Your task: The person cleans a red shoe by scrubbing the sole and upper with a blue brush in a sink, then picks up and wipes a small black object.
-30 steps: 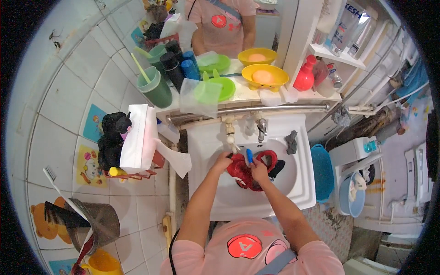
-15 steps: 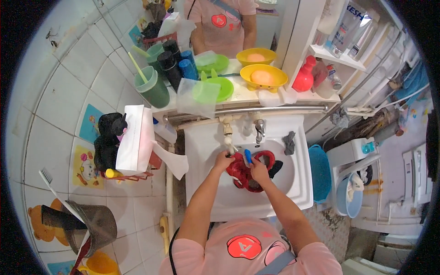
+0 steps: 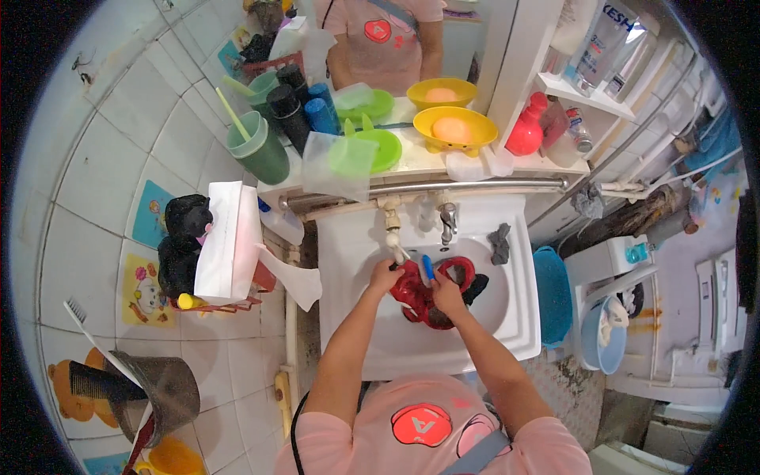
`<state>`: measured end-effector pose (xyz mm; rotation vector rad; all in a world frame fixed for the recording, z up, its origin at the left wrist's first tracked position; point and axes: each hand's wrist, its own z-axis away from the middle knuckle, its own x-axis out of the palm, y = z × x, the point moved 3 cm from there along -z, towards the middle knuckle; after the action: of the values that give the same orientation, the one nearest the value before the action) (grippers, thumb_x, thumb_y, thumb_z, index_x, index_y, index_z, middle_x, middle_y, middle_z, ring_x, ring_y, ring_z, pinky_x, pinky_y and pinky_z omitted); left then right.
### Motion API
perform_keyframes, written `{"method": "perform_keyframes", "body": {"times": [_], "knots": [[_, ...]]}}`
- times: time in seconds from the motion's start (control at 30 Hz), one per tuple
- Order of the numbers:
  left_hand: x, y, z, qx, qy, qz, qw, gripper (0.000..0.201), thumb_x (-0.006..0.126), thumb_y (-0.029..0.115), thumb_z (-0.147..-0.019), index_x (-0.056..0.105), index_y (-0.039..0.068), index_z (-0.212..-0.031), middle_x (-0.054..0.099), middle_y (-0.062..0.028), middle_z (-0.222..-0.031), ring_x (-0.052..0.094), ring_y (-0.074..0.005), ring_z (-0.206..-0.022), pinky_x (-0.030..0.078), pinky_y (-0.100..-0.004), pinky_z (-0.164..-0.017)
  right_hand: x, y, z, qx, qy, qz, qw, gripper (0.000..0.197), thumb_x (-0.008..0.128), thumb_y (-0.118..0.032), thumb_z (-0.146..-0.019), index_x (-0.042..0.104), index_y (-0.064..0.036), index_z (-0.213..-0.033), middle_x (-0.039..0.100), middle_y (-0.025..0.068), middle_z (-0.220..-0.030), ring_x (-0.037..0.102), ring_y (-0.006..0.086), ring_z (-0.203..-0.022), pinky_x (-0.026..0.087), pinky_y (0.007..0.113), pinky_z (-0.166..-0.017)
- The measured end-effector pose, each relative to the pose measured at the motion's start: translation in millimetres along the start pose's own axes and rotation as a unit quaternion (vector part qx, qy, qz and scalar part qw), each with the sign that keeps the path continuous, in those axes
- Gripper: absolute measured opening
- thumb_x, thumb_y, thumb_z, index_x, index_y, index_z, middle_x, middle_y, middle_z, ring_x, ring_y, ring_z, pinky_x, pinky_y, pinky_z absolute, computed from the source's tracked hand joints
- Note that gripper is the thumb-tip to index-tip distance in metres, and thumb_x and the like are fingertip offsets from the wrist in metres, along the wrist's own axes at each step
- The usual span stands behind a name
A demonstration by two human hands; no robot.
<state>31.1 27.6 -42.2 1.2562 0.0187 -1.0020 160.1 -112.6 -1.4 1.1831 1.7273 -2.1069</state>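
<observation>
In the white sink [image 3: 360, 336] lies a wet-looking red article [image 3: 410, 294] with white marks and a rounded opening; its exact kind I cannot make out. My left hand [image 3: 385, 278] grips its left edge, fingers closed, just below the hanging white tap end. My right hand [image 3: 449, 294] is closed round a blue-handled brush [image 3: 427, 267] held over the red article, whose lower part is hidden by that hand. A black piece [image 3: 478, 288] shows beside it on the right.
Two taps, one chrome [image 3: 449, 218], stand at the sink's back. A grey cloth [image 3: 499, 244] lies on the right rim. Above, a shelf holds a yellow soap dish [image 3: 451, 131] and a green cup [image 3: 257, 150]. At the left hangs a tissue pack [image 3: 227, 245]; blue basins [image 3: 552, 297] stand right.
Both hands stay almost in place with the red article and the blue-handled brush. The view has shifted very slightly.
</observation>
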Motion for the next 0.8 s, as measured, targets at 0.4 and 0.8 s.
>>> {"method": "perform_keyframes", "body": {"times": [0.4, 0.8], "knots": [[0.6, -13.4, -2.0, 0.008, 0.021, 0.117, 0.993, 0.034, 0.065, 0.013, -0.070, 0.059, -0.001, -0.099, 0.063, -0.0134, -0.085, 0.059, -0.0204, -0.077, 0.045, -0.0307, -0.069, 0.9, -9.7, 4.9, -0.017, 0.003, -0.003, 1.000, 0.031, 0.047, -0.015, -0.083, 0.051, -0.0011, -0.110, 0.057, 0.0241, -0.081, 0.055, 0.0404, -0.075, 0.044, 0.044, -0.066], [4.6, -24.8, -1.3, 0.016, 0.011, 0.175, 0.984, 0.031, 0.064, 0.005, -0.068, 0.058, -0.001, -0.098, 0.062, -0.0119, -0.087, 0.057, -0.0200, -0.078, 0.045, -0.0302, -0.071, -18.1, -7.7, -12.7, -0.005, -0.047, 0.022, 0.999, 0.032, 0.052, -0.017, -0.080, 0.055, -0.0032, -0.108, 0.058, 0.0226, -0.084, 0.058, 0.0348, -0.073, 0.045, 0.038, -0.066]]}}
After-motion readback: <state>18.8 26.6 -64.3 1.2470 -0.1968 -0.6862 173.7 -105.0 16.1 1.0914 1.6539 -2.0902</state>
